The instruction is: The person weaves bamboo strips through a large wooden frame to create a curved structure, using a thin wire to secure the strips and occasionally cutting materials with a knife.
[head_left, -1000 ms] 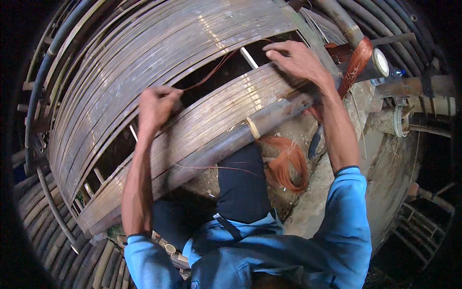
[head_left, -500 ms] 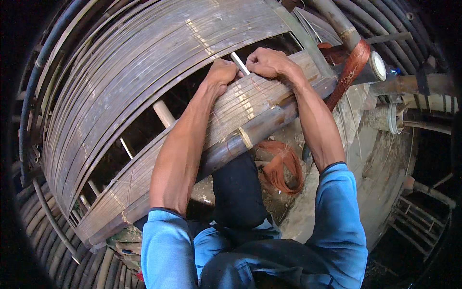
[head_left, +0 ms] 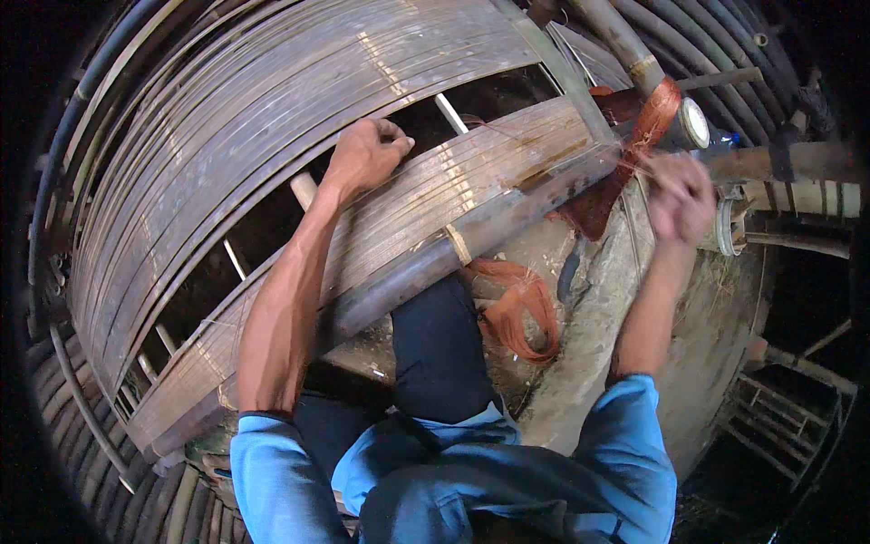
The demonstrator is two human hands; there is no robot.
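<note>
A long curved panel of thin bamboo strips lies before me, split by a dark gap with pale crosspieces in it. My left hand is over the gap, near the upper edge of the front band of strips. Its fingers are curled with thumb and forefinger close together; whatever they may pinch is too small to make out. My right hand is off the panel, beside a hanging bundle of orange-brown fibres. Motion blurs its fingers, so its grip does not show.
A thick bamboo pole runs along the panel's front edge. A loop of orange fibre lies on the ground below it. At the right stand a whitish bucket and a slatted wooden frame. Bamboo poles line the left side.
Both hands have left the middle crosspiece. My left hand has moved left along the gap; my right hand has swung right to beside the hanging fibre bundle. The view has shifted slightly.
</note>
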